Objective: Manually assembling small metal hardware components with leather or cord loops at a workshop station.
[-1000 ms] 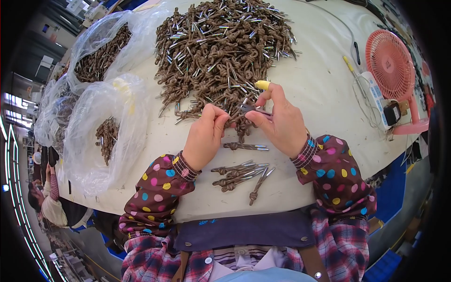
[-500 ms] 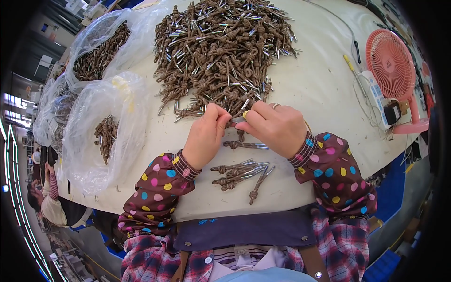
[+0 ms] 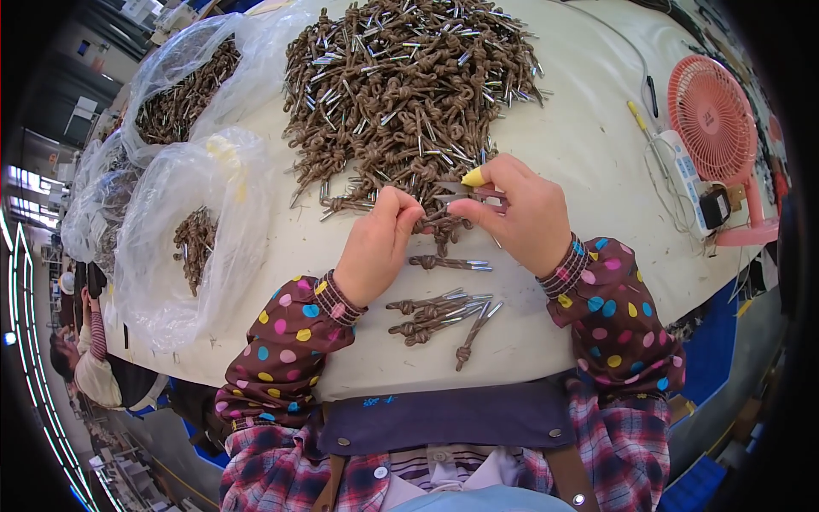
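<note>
My left hand (image 3: pixel 373 249) pinches a brown knotted cord, mostly hidden by the fingers, at the near edge of a big pile of brown knotted cords (image 3: pixel 401 94) with shiny metal tips. Just to its right, my right hand (image 3: pixel 531 220) grips small metal thread snips (image 3: pixel 454 197), whose blades stand apart and point left. A yellow cover (image 3: pixel 473 177) caps one of its fingertips. Closer to me, a single knotted cord (image 3: pixel 450 263) lies by itself, and below it several more (image 3: pixel 437 314) are grouped with their tips toward the right.
Clear plastic bags (image 3: pixel 141 282) on the left hold more knotted cords. At the right stand a pink fan (image 3: pixel 712 107), a white power strip (image 3: pixel 685 175) with cables and a yellow-handled screwdriver (image 3: pixel 635 113). Beyond the table's left edge a person (image 3: pixel 94 367) is at work.
My right hand has moved up and right, away from my left fingers, and the snips' blades now show spread apart. My left hand has stayed nearly in place.
</note>
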### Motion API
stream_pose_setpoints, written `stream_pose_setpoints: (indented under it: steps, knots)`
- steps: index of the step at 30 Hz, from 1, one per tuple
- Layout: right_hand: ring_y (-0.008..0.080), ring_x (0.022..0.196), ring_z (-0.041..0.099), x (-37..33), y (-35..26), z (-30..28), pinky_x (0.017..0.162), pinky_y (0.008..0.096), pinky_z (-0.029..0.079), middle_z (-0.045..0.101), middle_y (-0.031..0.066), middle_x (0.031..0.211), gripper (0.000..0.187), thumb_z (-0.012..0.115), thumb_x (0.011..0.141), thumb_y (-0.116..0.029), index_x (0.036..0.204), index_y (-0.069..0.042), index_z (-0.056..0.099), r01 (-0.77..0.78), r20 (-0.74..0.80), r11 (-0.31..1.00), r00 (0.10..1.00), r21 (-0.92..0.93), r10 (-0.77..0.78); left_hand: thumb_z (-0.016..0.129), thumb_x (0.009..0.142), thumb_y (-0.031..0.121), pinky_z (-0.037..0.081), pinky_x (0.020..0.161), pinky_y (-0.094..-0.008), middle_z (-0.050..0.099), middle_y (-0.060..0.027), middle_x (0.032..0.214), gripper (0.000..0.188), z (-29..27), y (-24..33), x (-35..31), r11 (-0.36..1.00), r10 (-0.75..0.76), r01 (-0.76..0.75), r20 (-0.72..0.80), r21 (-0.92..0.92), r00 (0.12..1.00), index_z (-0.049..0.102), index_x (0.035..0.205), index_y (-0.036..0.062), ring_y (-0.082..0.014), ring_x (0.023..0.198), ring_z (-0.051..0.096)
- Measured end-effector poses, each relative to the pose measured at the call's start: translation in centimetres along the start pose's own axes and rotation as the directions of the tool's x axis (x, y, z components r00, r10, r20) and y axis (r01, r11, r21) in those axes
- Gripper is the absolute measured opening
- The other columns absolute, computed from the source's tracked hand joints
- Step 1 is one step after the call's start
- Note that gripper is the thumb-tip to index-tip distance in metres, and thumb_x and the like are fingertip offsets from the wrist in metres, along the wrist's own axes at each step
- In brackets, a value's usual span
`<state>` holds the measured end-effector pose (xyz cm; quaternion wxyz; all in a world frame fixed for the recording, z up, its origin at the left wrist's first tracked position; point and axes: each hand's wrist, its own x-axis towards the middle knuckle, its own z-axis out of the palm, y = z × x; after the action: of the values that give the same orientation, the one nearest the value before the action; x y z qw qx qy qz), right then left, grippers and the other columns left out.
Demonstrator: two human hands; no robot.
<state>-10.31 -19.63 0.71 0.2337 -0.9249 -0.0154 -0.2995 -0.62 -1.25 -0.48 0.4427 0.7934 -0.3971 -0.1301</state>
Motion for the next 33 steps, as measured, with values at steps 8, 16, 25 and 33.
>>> stream_pose_setpoints:
  steps: [8, 16, 25, 33]
  knots:
    - [0.0066, 0.066, 0.058, 0.5, 0.7, -0.2, 0.061, 0.0213, 0.046, 0.066, 0.0058, 0.078, 0.035, 0.074, 0.079, -0.026, 0.093, 0.004, 0.062, -0.679, 0.579, 0.518, 0.727, 0.521, 0.37, 0.072, 0.078, 0.006, 0.049, 0.076, -0.0327, 0.061, -0.0105, 0.094, 0.033, -0.2, -0.5, 0.1, 0.912, 0.388, -0.383, -0.006, 0.148, 0.922, 0.05, 0.102, 0.0035, -0.0285, 0.088, 0.06]
    - [0.0061, 0.068, 0.057, -0.5, 0.0, 1.0, 0.062, 0.0214, 0.047, 0.065, 0.0037, 0.077, 0.026, 0.071, 0.08, -0.016, 0.093, 0.004, 0.063, -0.662, 0.564, 0.393, 0.75, 0.639, 0.347, 0.073, 0.074, 0.005, 0.05, 0.073, -0.0346, 0.06, -0.0089, 0.097, 0.033, -0.1, -0.6, 0.4, 0.818, 0.522, -0.462, -0.106, 0.344, 0.846, 0.057, 0.103, 0.0064, -0.0272, 0.089, 0.059]
    - [0.0031, 0.068, 0.051, -0.6, -0.5, 1.3, 0.061, 0.0194, 0.043, 0.059, -0.0026, 0.077, 0.02, 0.071, 0.08, -0.014, 0.093, -0.001, 0.063, -0.708, 0.583, 0.302, 0.701, 0.638, 0.41, 0.071, 0.074, 0.004, 0.051, 0.064, -0.0316, 0.061, -0.0063, 0.092, 0.021, -0.3, -0.6, 0.3, 0.8, 0.518, -0.452, -0.075, 0.395, 0.852, 0.064, 0.094, 0.0066, -0.0235, 0.08, 0.061]
    - [0.0005, 0.053, 0.039, 0.0, -0.7, 0.3, 0.045, 0.0185, 0.029, 0.054, -0.0074, 0.07, 0.016, 0.07, 0.081, -0.019, 0.088, -0.008, 0.062, -0.835, 0.782, -0.017, 0.507, 0.55, 0.363, 0.064, 0.082, 0.0, 0.051, 0.062, -0.0292, 0.064, -0.0094, 0.089, 0.012, -0.1, -1.1, 0.7, 0.81, 0.539, -0.49, -0.079, 0.321, 0.839, 0.054, 0.089, 0.0003, -0.0218, 0.073, 0.062]
